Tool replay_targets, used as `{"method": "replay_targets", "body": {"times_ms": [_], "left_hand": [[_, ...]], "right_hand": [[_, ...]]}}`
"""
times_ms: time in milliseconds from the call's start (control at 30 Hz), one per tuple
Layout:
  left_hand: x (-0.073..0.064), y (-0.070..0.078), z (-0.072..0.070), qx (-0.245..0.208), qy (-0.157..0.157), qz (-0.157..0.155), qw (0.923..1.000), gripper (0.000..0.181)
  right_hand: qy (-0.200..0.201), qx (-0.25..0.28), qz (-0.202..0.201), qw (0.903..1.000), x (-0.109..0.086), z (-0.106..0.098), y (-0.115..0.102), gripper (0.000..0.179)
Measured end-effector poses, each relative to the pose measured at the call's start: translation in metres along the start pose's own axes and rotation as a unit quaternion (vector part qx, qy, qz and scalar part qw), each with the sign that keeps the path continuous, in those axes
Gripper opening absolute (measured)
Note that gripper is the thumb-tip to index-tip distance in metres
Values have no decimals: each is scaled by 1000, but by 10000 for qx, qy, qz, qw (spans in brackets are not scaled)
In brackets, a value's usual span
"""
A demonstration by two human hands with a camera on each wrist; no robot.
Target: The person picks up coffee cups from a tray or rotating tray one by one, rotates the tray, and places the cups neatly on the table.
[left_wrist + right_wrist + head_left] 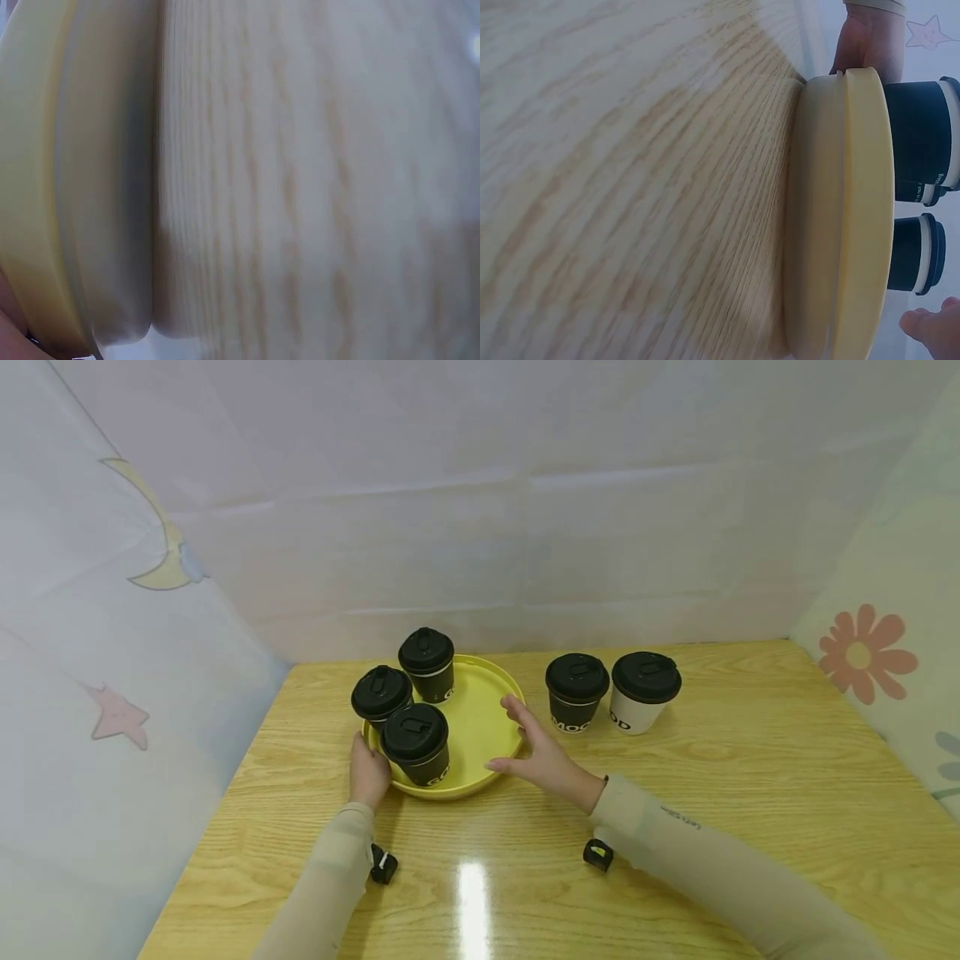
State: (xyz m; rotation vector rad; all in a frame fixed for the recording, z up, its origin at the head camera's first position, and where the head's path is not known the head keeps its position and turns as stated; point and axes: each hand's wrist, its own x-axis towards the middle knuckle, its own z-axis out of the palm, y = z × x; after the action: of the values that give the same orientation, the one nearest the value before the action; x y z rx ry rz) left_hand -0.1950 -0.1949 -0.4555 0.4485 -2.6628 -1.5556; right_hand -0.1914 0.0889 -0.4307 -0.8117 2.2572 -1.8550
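Note:
A round yellow tray point(480, 727) lies on the wooden table, with three black lidded paper cups on its left half: a back cup point(426, 664), a left cup point(382, 695) and a front cup point(415, 743). At the tray's left edge my left hand point(369, 774) grips the rim, its fingers partly hidden by the tray and cups. My right hand point(543, 760) is at the opposite side, thumb and fingers spread apart around the right edge, fingertips by the rim. In the right wrist view, fingertips point(934, 330) show above the tray wall point(866, 210).
Right of the tray stand a black lidded cup point(576, 693) and a white cup with a black lid point(643, 693), side by side. The wooden table point(480, 860) ends at a pale cloth backdrop point(525, 543) behind, with printed cloth on both sides.

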Motion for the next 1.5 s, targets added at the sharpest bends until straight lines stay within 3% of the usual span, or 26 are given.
{"method": "replay_targets", "body": {"times_ms": [567, 1167, 1500], "left_hand": [[-1, 0, 0, 39, -3, -1, 10000, 56], [-20, 3, 2, -51, -97, 222, 9997, 57], [-26, 6, 0, -135, -113, 175, 9997, 58]], "right_hand": [[-180, 3, 311, 9994, 9, 9, 0, 98], [-467, -6, 411, 9981, 18, 13, -6, 96], [-582, 52, 325, 9978, 20, 15, -9, 92]]}}
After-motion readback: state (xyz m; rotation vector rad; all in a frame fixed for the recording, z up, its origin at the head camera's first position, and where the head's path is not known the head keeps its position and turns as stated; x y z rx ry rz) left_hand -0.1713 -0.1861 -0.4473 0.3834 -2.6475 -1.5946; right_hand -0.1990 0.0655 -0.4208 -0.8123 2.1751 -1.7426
